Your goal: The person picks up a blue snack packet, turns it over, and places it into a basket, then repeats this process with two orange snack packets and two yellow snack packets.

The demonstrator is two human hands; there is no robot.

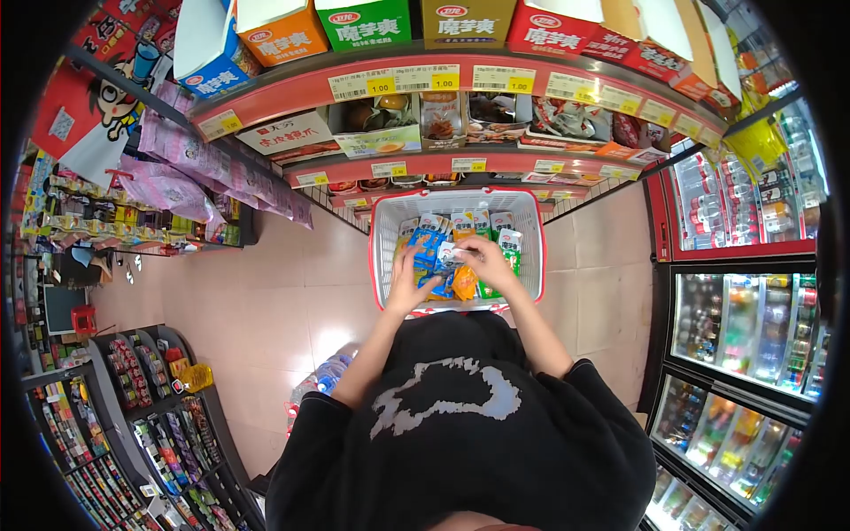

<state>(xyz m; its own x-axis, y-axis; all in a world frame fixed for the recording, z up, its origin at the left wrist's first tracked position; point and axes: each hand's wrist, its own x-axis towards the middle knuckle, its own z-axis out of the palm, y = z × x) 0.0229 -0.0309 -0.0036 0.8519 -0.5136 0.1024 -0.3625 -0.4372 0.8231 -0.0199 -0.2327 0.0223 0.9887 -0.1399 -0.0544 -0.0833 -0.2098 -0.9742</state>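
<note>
Handling packets inside red basket rim

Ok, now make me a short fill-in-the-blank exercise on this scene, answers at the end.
1. The left hand and the right hand are at a white basket whose rim is ____.
2. Between the blue box and the green box stands a mainly ____ one.
3. The drinks fridges stand on the picture's ____ side.
4. The shirt is mostly ____.

Missing words: red; orange; right; black.
</note>
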